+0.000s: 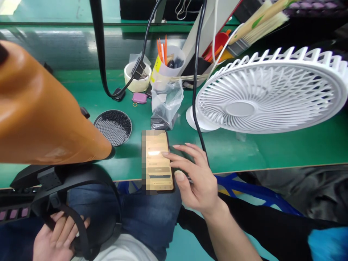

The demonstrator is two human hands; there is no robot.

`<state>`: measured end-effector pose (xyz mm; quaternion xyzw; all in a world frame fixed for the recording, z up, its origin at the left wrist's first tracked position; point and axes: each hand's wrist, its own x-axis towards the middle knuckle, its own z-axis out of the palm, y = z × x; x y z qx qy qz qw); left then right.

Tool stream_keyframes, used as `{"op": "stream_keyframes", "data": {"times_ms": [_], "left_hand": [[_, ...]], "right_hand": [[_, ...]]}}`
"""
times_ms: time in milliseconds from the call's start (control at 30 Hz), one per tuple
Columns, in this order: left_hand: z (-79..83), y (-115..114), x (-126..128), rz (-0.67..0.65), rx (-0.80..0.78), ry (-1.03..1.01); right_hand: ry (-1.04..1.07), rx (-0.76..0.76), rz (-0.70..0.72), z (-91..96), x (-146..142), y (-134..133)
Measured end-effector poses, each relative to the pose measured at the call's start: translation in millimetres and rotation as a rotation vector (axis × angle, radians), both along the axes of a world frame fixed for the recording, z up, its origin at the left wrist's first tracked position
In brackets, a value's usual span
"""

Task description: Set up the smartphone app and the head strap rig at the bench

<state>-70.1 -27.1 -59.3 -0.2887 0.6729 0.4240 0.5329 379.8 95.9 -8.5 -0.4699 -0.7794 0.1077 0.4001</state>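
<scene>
Right hand point(197, 177): open, fingertips on the phone.
Left hand point(57, 239): slack, under a black strap point(78, 226); no clear grip.
Phone point(157, 161): flat at the front edge of a green bench point(231, 152).
Around: white fan point(268, 92), pen cup point(167, 63), tape roll point(137, 76), plastic bag point(165, 105), round black tray point(112, 127).
In the way: orange casing point(40, 108) covers the left side, cut off by the frame.
Hard to see: phone screen, blurred.

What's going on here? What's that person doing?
A person's right hand is over a smartphone lying on a green workbench, with a finger at its screen. Their left hand lies against a black strap down by their lap. A white desk fan stands nearby.
</scene>
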Motion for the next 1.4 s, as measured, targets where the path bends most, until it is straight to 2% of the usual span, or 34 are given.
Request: {"op": "stream_keyframes", "data": {"times_ms": [233, 467, 600, 767, 900, 1000, 1233, 1400], "left_hand": [[0.7, 1, 3, 0.002, 0.037, 0.014], [-2.3, -1, -1, -0.014, 0.053, -0.004], [-0.6, 1, 1, 0.013, 0.026, -0.003], [2.1, 3, 4, -0.095, 0.031, 0.08], [3.6, 5, 5, -0.109, 0.017, 0.081], [3.6, 5, 5, -0.118, 0.017, 0.083], [-0.8, 1, 1, -0.027, 0.03, 0.025], [-4.3, 0, -1, -0.018, 0.022, 0.0]], "right_hand": [[-0.08, -0.089, -0.046, 3.5, -4, 6], [-0.078, -0.114, -0.065, 5.4, -6, 11], [-0.025, -0.072, -0.049, 3.6, -5, 9], [0.063, 0.023, 0.001, -1.0, 0, 1], [0.038, 0.034, 0.05, -2.1, 1, -3], [0.002, 0.019, 0.027, -2.2, -1, -1], [0.044, 0.025, -0.007, -3.6, -1, 1], [0.101, 0.053, -0.041, -5.2, 0, -2]]}}
